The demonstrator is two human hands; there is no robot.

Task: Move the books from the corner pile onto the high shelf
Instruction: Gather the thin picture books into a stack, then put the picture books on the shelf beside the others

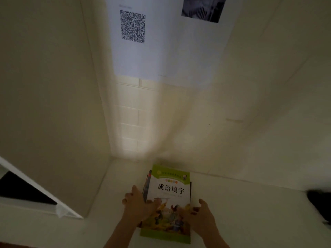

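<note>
Both forearms came up from the bottom edge of the frame toward a small pile of books lying flat on a pale surface at lower centre. At the pile's left edge, the left hand had its thumb laid across the top cover and its fingers curled down along the side, so it gripped the pile by that edge. At the pile's lower right, the right hand rested on the cover with its thumb raised apart and pointing up; its fingers lay on the illustrated part of the cover, but blur made it impossible to tell whether they were curled round the edge or simply lying flat. On top lay the green-bordered book, its cover white in the middle with large black Chinese characters and a coloured drawing below. Beneath it, edges of at least one more book showed at the left side, with red and dark colours. Where the surface met two cream walls, the pile sat close to the corner. On the wall in the upper centre of the frame hung a white sheet carrying a QR code, and just to its right a second sheet bore a dark printed picture at the top edge. A dark, blurred object lay at the right edge of the frame, and a white frame around a dark opening filled the lower left.
</note>
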